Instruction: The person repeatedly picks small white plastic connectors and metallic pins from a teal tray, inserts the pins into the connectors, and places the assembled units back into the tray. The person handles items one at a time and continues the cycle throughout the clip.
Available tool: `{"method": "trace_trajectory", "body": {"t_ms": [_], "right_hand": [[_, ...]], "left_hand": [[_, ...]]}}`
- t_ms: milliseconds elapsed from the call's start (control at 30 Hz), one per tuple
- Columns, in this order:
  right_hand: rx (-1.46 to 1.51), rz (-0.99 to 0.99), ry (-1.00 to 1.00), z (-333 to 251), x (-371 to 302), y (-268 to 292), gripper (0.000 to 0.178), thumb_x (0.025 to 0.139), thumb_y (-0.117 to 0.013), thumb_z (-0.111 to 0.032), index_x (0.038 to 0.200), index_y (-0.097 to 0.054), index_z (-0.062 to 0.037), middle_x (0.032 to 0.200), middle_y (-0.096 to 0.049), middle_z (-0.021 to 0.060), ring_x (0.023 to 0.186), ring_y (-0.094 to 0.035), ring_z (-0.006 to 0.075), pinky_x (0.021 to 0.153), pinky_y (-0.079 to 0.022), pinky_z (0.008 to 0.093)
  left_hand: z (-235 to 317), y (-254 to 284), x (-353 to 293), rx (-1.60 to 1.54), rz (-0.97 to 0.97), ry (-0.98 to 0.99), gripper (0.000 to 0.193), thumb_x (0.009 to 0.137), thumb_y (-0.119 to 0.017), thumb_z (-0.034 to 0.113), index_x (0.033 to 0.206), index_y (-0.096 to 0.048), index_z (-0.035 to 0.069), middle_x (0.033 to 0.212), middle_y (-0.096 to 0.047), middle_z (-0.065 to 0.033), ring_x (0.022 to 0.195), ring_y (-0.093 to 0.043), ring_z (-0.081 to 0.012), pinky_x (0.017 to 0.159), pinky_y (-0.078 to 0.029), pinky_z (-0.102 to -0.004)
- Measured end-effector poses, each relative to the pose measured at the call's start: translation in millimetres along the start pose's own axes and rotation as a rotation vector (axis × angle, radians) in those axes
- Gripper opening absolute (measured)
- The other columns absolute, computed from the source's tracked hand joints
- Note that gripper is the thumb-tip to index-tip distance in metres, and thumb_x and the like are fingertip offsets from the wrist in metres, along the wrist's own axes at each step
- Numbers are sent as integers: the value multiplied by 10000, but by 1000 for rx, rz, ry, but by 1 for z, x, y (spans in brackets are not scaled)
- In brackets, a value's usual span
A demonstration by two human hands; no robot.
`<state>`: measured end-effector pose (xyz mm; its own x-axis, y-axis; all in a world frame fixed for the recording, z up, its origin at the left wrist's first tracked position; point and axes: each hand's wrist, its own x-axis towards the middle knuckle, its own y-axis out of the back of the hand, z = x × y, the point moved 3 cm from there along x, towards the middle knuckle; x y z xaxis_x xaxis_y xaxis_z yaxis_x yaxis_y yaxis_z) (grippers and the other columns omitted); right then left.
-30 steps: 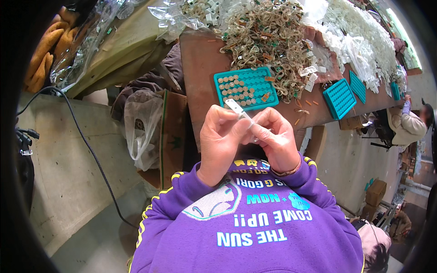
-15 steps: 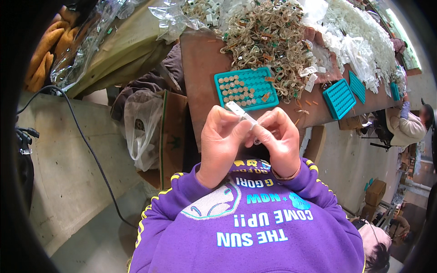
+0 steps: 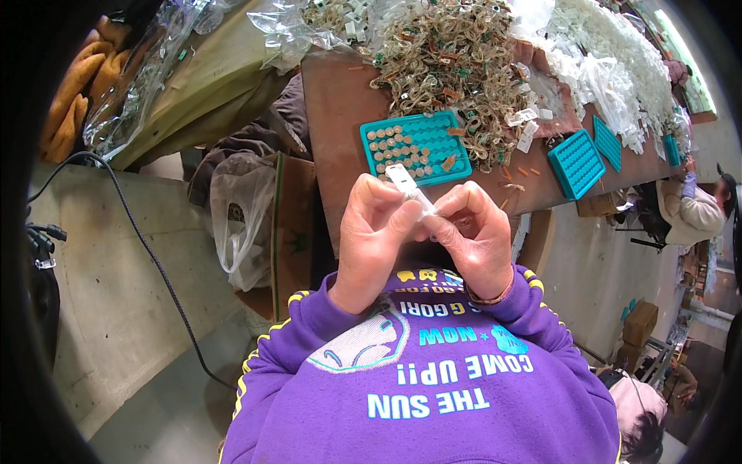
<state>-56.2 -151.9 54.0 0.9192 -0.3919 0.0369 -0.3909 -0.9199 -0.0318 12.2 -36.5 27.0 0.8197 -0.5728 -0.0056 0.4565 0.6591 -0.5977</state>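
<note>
Both hands meet in front of my chest, just short of the table's near edge. My left hand (image 3: pixel 375 236) pinches a small, narrow white plastic housing (image 3: pixel 401 178) with slots in its face. Its upper end sticks out past the fingertips, tilted up to the left. My right hand (image 3: pixel 481 241) has thumb and forefinger closed on the housing's lower end, where the fingers hide most of it. Just beyond the hands lies a teal tray (image 3: pixel 444 127) with rows of pockets, the left ones filled with small beige discs (image 3: pixel 398 139).
A heap of looped beige cords with small tags (image 3: pixel 452 66) covers the table behind the tray. Other teal trays (image 3: pixel 576 164) and white plastic parts (image 3: pixel 610 85) lie rightward. A cardboard box (image 3: pixel 292 232) with a plastic bag stands left. Another person (image 3: pixel 692 209) sits far right.
The white housing has turned slightly, so more of its slotted face shows and its tip points higher. Both hands keep their pinch in nearly the same place.
</note>
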Motion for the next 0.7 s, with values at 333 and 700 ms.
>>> {"method": "trace_trajectory", "body": {"t_ms": [333, 700], "right_hand": [[-61, 58, 11, 0, -7, -4, 113, 889, -627, 30, 876, -519, -1, 797, -666, 89, 764, -676, 127, 662, -534, 240], [262, 34, -141, 2, -6, -5, 135, 864, -656, 35, 855, -529, -7, 798, -671, 78, 737, -666, 111, 635, -526, 229]], "left_hand": [[-2, 0, -2, 192, -12, -121, 211, 925, -580, -31, 975, -401, 70, 939, -506, -38, 809, -529, -77, 700, -463, -220], [0, -1, -4, 134, -29, -90, 203, 932, -579, -14, 980, -399, 67, 948, -522, -41, 852, -546, -86, 738, -484, -225]]}}
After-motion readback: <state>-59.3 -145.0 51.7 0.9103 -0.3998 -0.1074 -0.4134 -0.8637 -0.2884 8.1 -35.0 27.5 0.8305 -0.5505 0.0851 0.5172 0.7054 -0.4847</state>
